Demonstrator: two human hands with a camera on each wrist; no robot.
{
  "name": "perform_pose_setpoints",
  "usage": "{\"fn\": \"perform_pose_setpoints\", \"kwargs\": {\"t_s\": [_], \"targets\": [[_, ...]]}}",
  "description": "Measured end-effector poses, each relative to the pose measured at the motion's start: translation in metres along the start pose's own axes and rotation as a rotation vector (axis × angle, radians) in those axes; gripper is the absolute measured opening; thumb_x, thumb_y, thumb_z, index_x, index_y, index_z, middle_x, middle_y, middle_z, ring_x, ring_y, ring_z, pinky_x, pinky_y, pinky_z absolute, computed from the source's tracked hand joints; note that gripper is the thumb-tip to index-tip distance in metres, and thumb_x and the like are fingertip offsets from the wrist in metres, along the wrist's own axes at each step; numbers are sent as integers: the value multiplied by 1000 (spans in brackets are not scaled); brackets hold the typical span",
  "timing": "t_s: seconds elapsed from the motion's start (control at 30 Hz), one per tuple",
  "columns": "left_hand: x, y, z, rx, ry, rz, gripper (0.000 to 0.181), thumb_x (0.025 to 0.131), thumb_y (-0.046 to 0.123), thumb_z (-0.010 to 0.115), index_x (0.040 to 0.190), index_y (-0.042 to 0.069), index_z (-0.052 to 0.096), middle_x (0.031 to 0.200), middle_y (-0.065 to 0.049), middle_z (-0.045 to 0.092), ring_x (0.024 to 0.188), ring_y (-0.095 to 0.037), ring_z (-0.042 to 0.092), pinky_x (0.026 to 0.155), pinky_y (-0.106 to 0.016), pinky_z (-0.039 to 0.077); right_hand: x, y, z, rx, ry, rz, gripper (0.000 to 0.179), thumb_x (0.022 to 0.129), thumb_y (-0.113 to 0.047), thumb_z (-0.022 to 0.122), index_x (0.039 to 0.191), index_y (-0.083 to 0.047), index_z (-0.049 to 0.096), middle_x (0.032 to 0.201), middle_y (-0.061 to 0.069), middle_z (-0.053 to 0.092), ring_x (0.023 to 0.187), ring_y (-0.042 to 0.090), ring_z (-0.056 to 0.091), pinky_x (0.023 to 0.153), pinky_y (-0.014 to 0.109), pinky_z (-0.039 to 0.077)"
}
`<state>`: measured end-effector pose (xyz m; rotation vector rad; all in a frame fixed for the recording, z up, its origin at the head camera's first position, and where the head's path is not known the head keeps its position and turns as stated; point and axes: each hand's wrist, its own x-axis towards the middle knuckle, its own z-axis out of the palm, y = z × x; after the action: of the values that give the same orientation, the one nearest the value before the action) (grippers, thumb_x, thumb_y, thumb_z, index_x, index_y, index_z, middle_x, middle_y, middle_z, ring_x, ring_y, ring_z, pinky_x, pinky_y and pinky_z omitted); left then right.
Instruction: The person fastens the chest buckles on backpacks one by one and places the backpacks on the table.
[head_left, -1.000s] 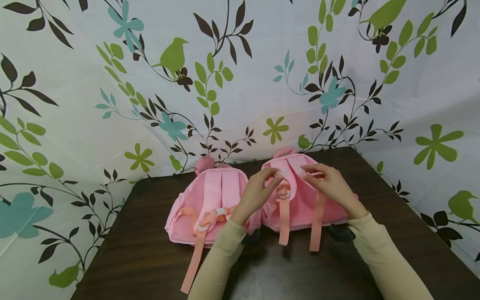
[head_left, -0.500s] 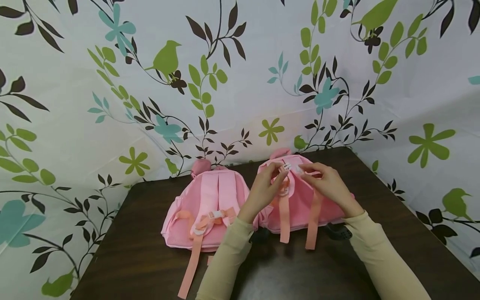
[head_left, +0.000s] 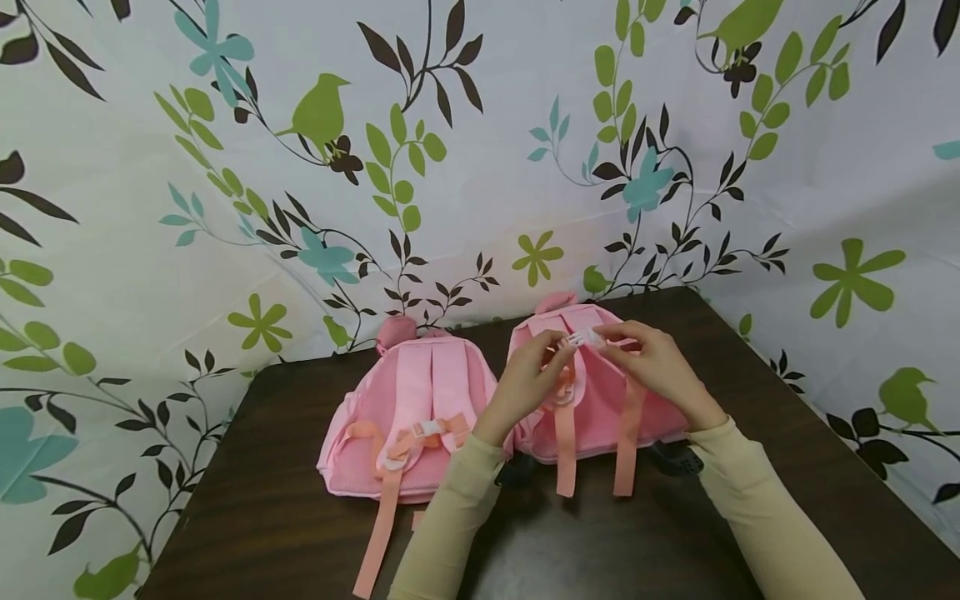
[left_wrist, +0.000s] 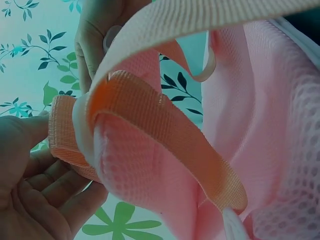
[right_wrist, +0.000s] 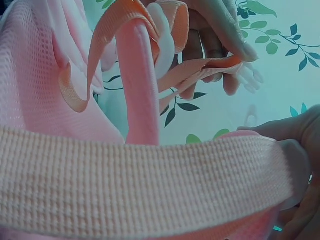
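In the head view my left hand (head_left: 525, 379) pinches the white pronged half of a plastic buckle (head_left: 573, 339) on an orange strap. My right hand (head_left: 654, 367) pinches the other white buckle half (head_left: 594, 337), close to the first. The right wrist view shows the clear-white prongs (right_wrist: 250, 77) by my left fingertips, pointing toward the other half with a small gap. Both halves belong to the right pink backpack (head_left: 600, 412), which lies with its shoulder straps facing up. In the left wrist view, orange webbing (left_wrist: 145, 107) partly covers my fingers.
A second pink backpack (head_left: 367, 450) lies to the left, its white chest buckle (head_left: 428, 428) fastened across the straps. Loose orange strap ends (head_left: 627, 442) hang toward the near side of the dark wooden table (head_left: 540, 542). A patterned cloth (head_left: 480, 167) stands behind.
The two buckle halves have come closer together between my hands. The head view has shifted slightly, so the backpacks sit a little further left in it.
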<state>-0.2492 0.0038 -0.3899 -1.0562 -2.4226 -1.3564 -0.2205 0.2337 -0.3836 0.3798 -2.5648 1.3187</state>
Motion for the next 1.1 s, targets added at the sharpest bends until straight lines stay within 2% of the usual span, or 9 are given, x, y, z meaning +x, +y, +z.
{"fn": "perform_pose_setpoints", "kwargs": {"t_s": [0.43,0.73,0.93,1.1], "targets": [[-1,2,-4,37,-27,28,25,102,22,62,122,8,62,102,0,64,90,-12,60,86,-25,52,2,-1,3,-30,-11,-59,36,95,-21,72,126,-4,69,122,16,66,104,35,65,87,54,55],[-6,2,-5,69,-65,-33,30,102,30,61,124,10,65,102,1,64,90,-11,60,81,-23,53,1,-3,5,-40,-30,-86,32,95,-18,72,124,-5,71,118,14,68,100,31,65,87,52,55],[-7,1,-7,104,-69,-20,29,102,30,62,122,9,66,99,1,65,88,-11,60,81,-24,53,0,-4,2,-44,-55,-111,31,96,-18,71,124,-5,70,117,14,68,101,32,65,89,56,54],[-6,0,-7,106,-83,-22,28,101,28,63,121,9,67,100,1,65,86,-10,60,80,-23,52,0,-3,0,-70,-92,-142,30,94,-11,72,123,-3,71,115,14,68,105,35,65,90,59,52]]}}
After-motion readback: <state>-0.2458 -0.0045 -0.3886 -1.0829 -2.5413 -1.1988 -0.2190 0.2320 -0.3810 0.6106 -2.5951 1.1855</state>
